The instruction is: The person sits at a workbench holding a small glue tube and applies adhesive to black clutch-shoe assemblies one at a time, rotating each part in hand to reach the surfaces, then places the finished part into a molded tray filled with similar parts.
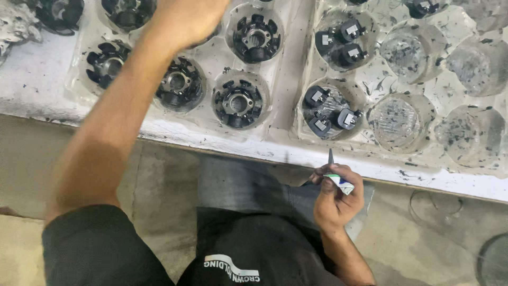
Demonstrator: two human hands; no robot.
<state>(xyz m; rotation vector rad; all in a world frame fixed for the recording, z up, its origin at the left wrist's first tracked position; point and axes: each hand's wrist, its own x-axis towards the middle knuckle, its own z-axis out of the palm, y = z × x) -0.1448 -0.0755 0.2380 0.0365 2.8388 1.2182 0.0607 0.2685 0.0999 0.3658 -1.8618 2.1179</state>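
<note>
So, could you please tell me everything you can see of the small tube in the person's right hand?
The small tube is a squeezed, flattened soft tube, white with green and blue print. It lies slanted across the right hand, pinched between thumb and fingers. A thin dark nozzle tip sticks up from the hand toward the table edge. The hand holds it in front of the table, above the lap; nothing else touches it.

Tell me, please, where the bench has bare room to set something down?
Bare bench lies left of the left tray, plus the front edge strip. The right tray has empty cups; the rotor parts crowd the left one.
</note>
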